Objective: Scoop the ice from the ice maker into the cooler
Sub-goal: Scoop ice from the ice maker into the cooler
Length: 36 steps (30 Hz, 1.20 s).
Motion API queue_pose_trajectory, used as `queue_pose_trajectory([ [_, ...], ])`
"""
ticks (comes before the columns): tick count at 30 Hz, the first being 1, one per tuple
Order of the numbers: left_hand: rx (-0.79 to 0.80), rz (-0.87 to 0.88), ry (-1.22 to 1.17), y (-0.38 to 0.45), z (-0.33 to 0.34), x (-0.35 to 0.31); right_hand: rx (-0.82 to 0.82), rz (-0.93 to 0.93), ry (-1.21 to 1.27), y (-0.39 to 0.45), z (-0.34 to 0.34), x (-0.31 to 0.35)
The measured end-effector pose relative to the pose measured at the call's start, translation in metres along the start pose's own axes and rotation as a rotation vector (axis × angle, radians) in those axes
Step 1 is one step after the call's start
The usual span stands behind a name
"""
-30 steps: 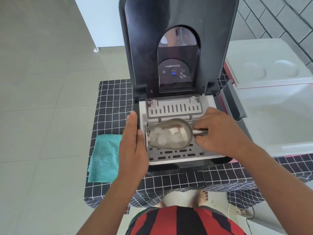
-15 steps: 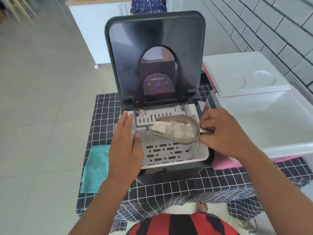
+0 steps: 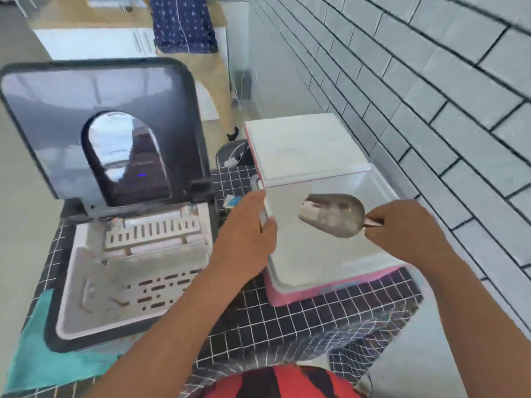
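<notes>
Since a moment ago the scoop (image 3: 333, 215) has left the ice maker (image 3: 129, 271) and now hangs over the open cooler (image 3: 316, 254), tipped, with pale ice (image 3: 311, 209) in its bowl, blurred. Right hand (image 3: 402, 234) is closed on the scoop's handle. Left hand (image 3: 247, 239) has shifted from the ice maker to the cooler's left rim, fingers curled round it. Cooler sits at the table's (image 3: 287, 326) right side, lid (image 3: 304, 147) raised behind; ice maker stands at the left, lid up, on a teal cloth (image 3: 43, 363).
</notes>
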State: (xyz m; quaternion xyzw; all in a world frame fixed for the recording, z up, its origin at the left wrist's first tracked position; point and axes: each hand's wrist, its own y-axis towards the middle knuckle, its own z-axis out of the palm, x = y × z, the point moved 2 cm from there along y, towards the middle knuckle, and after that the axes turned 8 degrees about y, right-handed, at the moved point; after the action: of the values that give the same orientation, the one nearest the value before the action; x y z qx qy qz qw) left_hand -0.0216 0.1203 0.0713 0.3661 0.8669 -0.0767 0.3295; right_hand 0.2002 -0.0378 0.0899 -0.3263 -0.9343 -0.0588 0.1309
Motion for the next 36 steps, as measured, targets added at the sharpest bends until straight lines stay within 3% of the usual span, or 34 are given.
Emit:
queue_pose_trajectory([
  [3,0.11,-0.112,0.173,0.013,0.054,-0.01,0.117,-0.016,-0.199,0.012,0.01,-0.032],
  [9,-0.029,-0.306,0.123,0.006,0.1,-0.01,0.271,-0.193,-0.418,0.031,0.049,-0.044],
  [14,-0.057,-0.309,0.159,0.005,0.103,-0.01,0.31,-0.294,-0.329,0.053,0.068,-0.056],
  [17,-0.078,-0.324,0.164,0.005,0.103,-0.011,0.387,-0.283,-0.146,0.066,0.086,-0.062],
  [21,-0.083,-0.313,0.237,0.002,0.103,-0.009,0.662,-0.322,0.075,0.073,0.119,-0.055],
  [26,-0.082,-0.361,0.224,-0.001,0.103,-0.005,0.975,-0.329,0.009,0.081,0.149,-0.045],
  [32,-0.111,-0.36,0.211,0.0,0.105,-0.002,1.002,-0.302,0.025,0.086,0.159,-0.047],
  [36,-0.128,-0.361,0.226,-0.001,0.105,-0.001,0.91,-0.295,0.0,0.091,0.159,-0.048],
])
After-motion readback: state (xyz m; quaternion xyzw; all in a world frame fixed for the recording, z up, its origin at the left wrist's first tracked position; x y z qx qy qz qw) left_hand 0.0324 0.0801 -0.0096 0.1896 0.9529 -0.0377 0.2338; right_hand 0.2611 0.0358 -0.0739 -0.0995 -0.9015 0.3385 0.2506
